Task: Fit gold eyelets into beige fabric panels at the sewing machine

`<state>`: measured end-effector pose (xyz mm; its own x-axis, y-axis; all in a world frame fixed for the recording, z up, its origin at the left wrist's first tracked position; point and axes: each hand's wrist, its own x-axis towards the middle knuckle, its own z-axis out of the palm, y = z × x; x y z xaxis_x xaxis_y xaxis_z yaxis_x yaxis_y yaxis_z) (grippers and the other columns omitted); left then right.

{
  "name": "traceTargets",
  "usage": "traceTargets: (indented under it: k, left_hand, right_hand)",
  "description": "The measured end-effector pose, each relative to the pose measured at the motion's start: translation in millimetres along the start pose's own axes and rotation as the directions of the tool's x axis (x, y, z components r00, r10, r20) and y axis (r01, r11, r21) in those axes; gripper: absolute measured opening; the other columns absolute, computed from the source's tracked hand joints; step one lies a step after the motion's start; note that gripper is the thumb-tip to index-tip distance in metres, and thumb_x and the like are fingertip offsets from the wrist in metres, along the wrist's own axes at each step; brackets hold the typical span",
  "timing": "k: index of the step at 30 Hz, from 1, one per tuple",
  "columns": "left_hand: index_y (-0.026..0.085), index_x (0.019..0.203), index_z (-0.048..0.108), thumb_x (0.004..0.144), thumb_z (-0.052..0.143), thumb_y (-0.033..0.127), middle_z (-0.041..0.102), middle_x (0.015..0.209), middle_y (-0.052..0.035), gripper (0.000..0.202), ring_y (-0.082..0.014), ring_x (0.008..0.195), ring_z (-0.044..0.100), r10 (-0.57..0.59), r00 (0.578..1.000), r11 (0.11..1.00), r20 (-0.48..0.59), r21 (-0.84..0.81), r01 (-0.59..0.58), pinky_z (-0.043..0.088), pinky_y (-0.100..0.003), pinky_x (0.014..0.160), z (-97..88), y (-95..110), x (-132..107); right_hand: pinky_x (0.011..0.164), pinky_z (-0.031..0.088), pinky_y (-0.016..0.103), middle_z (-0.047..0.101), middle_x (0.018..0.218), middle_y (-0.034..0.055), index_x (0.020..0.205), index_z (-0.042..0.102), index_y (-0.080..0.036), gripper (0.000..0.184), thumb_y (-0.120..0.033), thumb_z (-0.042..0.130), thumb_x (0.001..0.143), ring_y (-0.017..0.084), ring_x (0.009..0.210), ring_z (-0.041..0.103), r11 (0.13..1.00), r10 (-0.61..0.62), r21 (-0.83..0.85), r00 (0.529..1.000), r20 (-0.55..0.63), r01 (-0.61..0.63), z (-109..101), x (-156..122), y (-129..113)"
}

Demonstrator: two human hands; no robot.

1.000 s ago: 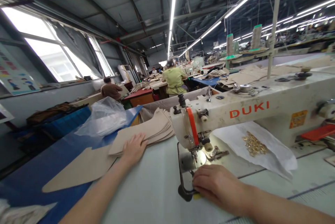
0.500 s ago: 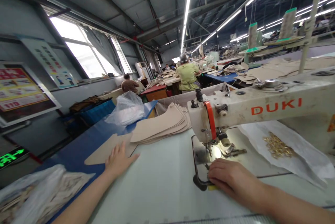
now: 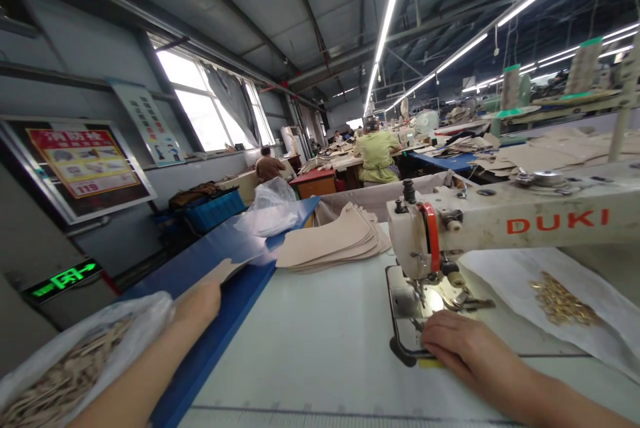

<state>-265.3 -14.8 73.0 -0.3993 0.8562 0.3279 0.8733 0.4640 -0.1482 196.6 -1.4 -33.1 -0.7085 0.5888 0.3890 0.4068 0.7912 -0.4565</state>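
**Left hand is holding a beige piece near the sewing machine**

The left hand is gripping the near part of the beige piece; its fingertips are hidden, so I cannot tell how exactly they are pinching. The piece is slanting toward one o'clock above the blue counter. The right hand is resting just beside the lit metal plate, its fingers bending and pressing together; whether it is pinching something, I cannot tell.

From the left hand, a stack of beige pieces is lying at two o'clock on the pale counter, a clear bag at one o'clock, and an open bag of beige scraps at eight o'clock. From the right hand, gold-coloured metal pieces are lying at two o'clock on a white sheet.
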Motion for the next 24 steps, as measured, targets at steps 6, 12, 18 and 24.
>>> traceTargets:
  k: [6,12,18,24]
  left_hand:
    - [0.009,0.115,0.051,0.093,0.015,0.02,0.065,0.105,-0.0151,0.044,-0.0282,0.093,0.064,0.003,0.959,1.0,-0.285,-0.025,-0.011,0.052,-0.04,0.076,-44.2,2,-4]
    - [0.01,0.12,0.053,0.082,0.028,0.006,0.063,0.118,-0.0097,0.046,-0.0213,0.103,0.062,0.524,0.786,0.828,-0.329,-0.022,-0.561,0.049,-0.031,0.09,-37.0,71,-83]
    - [0.007,0.098,0.061,0.062,0.047,0.003,0.068,0.066,-0.0066,0.039,-0.0176,0.048,0.06,0.787,0.43,0.521,-0.442,0.102,-0.848,0.044,-0.025,0.037,0.0,183,-196]
    - [0.012,0.076,0.058,0.068,0.055,0.009,0.051,0.046,0.0008,0.009,-0.0142,0.035,0.046,0.62,0.279,0.522,-0.733,0.12,-0.844,0.025,-0.027,0.03,0.2,234,-209]
  right_hand:
    - [0.078,0.044,0.028,0.059,0.088,0.0068,0.094,0.062,-0.017,0.025,-0.02,0.037,0.095,0.017,0.083,0.055,1.0,-0.001,-0.017,1.0,0.004,0.001,0,0,1]
    - [0.079,0.044,0.029,0.06,0.089,0.0066,0.093,0.063,-0.017,0.026,-0.021,0.037,0.095,0.017,0.085,0.055,1.0,0.004,-0.02,1.0,0.007,-0.004,-1,0,-1]
    - [0.089,0.045,0.034,0.058,0.112,0.0104,0.112,0.059,-0.018,0.029,-0.026,0.037,0.096,0.02,0.102,0.055,0.997,-0.019,-0.071,1.0,0.018,0.02,-5,-2,-6]
    - [0.098,0.042,0.035,0.054,0.122,0.0094,0.116,0.061,-0.021,0.032,-0.029,0.039,0.095,0.022,0.114,0.05,0.996,-0.067,-0.048,0.987,0.146,0.075,-11,1,-16]
